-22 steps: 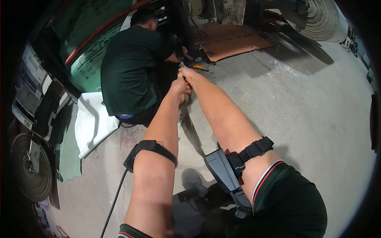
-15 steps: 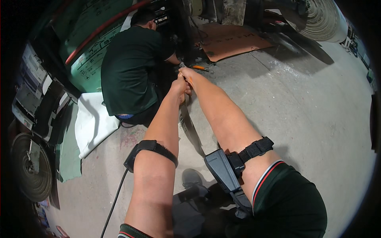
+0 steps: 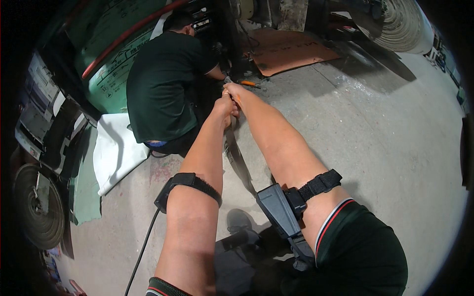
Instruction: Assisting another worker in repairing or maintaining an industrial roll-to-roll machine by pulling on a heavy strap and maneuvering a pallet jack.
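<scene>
Both my arms stretch forward, and my hands are closed close together on a flat grey-brown strap (image 3: 238,160). My left hand (image 3: 227,106) grips it on the nearer side, while my right hand (image 3: 234,92) is just beyond, its fingers mostly hidden. From my fists the strap hangs down toward my legs and passes behind the black box strapped to my right forearm (image 3: 279,209). Right past my hands is the hand of a crouching co-worker (image 3: 163,89) in a dark green shirt; whether it touches the strap's far end, I cannot tell.
An orange-handled tool (image 3: 248,83) lies on the floor beyond my right hand. Brown cardboard (image 3: 291,52) is spread by dark machinery. White sheeting (image 3: 116,148) lies left of the co-worker. Large rolls stand at far left (image 3: 39,207) and upper right (image 3: 397,24). A black cable (image 3: 143,251) trails from my left armband.
Almost nothing differs; both hands stay closed on the strap in the same place, and the co-worker remains crouched. The view has shifted very slightly.
</scene>
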{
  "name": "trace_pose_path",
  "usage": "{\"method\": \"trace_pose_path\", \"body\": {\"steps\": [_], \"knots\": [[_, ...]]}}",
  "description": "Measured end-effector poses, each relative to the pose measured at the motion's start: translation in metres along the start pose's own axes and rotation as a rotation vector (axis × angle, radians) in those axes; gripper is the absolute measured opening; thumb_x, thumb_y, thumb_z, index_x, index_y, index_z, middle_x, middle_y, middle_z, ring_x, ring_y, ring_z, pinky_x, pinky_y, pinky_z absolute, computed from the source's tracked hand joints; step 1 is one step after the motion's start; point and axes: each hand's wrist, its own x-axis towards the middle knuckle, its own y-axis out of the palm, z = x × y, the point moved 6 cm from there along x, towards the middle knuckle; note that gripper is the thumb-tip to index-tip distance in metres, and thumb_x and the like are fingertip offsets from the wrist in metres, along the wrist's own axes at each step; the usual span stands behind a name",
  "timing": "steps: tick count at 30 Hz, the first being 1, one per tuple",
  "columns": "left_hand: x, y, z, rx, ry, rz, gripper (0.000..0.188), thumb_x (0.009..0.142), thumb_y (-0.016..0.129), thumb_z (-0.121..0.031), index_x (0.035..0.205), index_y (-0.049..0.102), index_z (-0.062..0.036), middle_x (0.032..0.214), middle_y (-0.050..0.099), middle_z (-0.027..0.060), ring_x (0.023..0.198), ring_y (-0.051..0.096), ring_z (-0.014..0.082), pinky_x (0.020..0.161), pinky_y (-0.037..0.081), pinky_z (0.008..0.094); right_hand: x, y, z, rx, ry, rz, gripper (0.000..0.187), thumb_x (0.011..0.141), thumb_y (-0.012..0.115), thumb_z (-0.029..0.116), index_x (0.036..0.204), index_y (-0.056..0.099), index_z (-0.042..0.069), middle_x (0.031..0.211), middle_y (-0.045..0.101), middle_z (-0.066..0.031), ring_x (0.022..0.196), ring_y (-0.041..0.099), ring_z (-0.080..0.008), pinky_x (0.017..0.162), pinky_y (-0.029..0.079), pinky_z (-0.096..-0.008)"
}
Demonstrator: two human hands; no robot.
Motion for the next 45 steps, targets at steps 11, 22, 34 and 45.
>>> {"method": "trace_pose_path", "body": {"steps": [11,22,34,45], "knots": [[-0.006,0.002,-0.002,-0.019,-0.009,0.005,0.041,0.093,0.031,-0.042,0.068,0.035,-0.0099,0.053,0.029,-0.0028,0.041,0.023,0.0079,0.037,0.026,0.0218,0.015,-0.003,-0.016,-0.014,0.134,0.003,0.030,0.083,0.047,0.037,0.068,0.053,0.012,0.061,0.049,-0.0058,0.049,0.041,-0.0169,0.043,0.033,-0.0342],[-0.004,0.002,-0.002,0.070,0.040,0.005,0.041,0.094,0.026,-0.041,0.072,0.037,-0.0090,0.058,0.031,-0.0019,0.045,0.026,0.0080,0.040,0.027,0.0216,0.021,-0.005,-0.019,-0.007,0.142,0.006,0.029,0.083,0.047,0.036,0.070,0.053,0.011,0.062,0.050,-0.0061,0.050,0.042,-0.0172,0.044,0.033,-0.0351],[-0.005,0.007,-0.003,0.065,0.043,0.006,0.040,0.094,0.027,-0.041,0.073,0.037,-0.0085,0.057,0.031,-0.0018,0.045,0.026,0.0080,0.040,0.027,0.0224,0.030,-0.010,-0.018,0.008,0.133,0.002,0.028,0.083,0.047,0.035,0.073,0.054,0.010,0.065,0.051,-0.0068,0.053,0.043,-0.0178,0.046,0.034,-0.0370],[-0.014,0.003,-0.005,0.020,0.030,0.013,0.038,0.094,0.028,-0.039,0.071,0.037,-0.0105,0.056,0.030,-0.0030,0.045,0.025,0.0076,0.041,0.026,0.0222,0.006,-0.001,-0.012,0.000,0.147,-0.003,0.029,0.082,0.048,0.034,0.066,0.052,0.010,0.058,0.049,-0.0051,0.043,0.039,-0.0157,0.039,0.031,-0.0319]]}}
